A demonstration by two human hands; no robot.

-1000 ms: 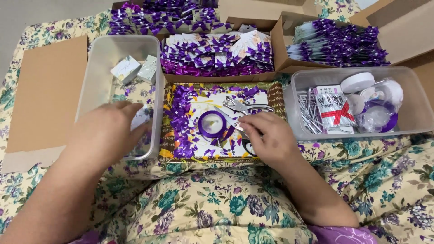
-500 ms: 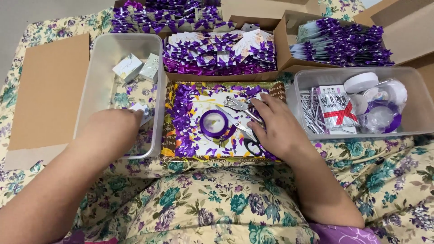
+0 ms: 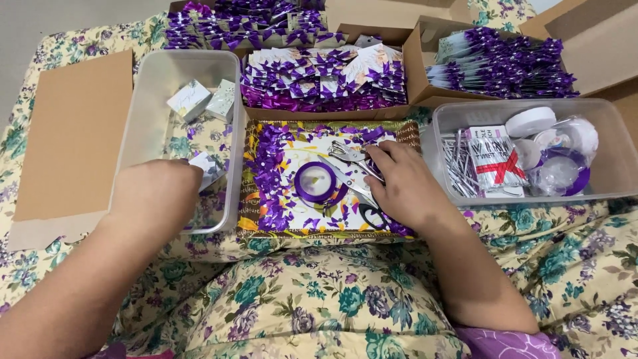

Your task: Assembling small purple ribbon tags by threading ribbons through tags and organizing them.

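My left hand point(image 3: 156, 196) is reaching into the clear bin point(image 3: 143, 113) at nine o'clock, fingers curling down around a small white box point(image 3: 207, 167); how firmly they are gripping, I cannot tell. My right hand point(image 3: 402, 186) is resting on the tray point(image 3: 252, 229) at centre, fingers narrowly spread and touching the metal hole punch point(image 3: 349, 156), just beside the purple ribbon roll point(image 3: 318, 183).

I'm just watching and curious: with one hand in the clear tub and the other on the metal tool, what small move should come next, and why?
Probably lift the left hand out of the clear tub with the small white box at its fingertips, towards the tray. The right hand already rests on the metal punch beside the purple ribbon roll.
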